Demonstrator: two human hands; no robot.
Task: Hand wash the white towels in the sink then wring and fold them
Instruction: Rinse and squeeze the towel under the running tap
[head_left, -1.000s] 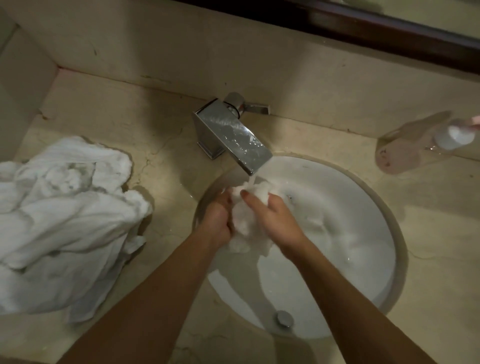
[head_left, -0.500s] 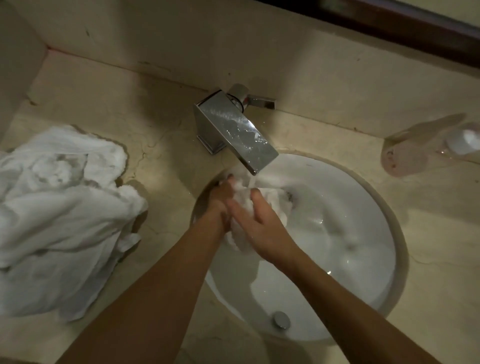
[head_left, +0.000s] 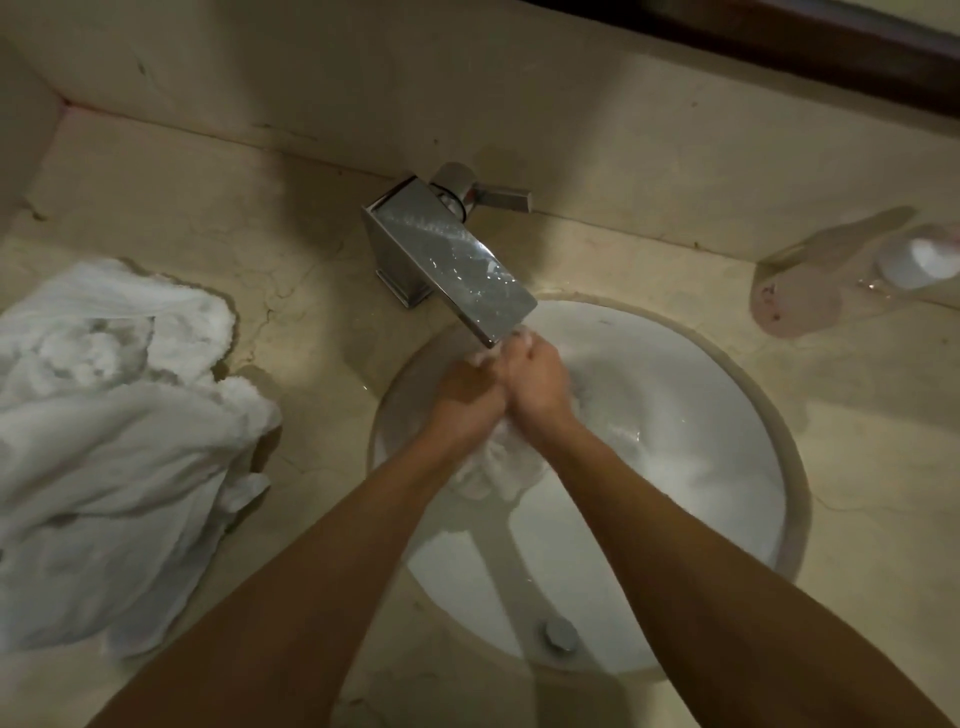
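A small wet white towel (head_left: 498, 467) hangs bunched between my two hands over the round white sink (head_left: 727, 467). My left hand (head_left: 462, 400) and my right hand (head_left: 535, 384) are pressed side by side, fingers curled round the towel's upper part just under the chrome faucet spout (head_left: 457, 260). The towel's loose end droops below my wrists into the basin. Most of the gripped part is hidden by my fingers.
A heap of white towels (head_left: 109, 441) lies on the beige counter (head_left: 291, 322) left of the sink. A clear bottle with a white cap (head_left: 795, 301) lies on its side at the right. The drain plug (head_left: 561, 635) sits at the basin's near side. A wall runs behind the faucet.
My hands have closed together into fists round the towel and moved up under the spout. Earlier the right hand lay flatter over the bunched towel.
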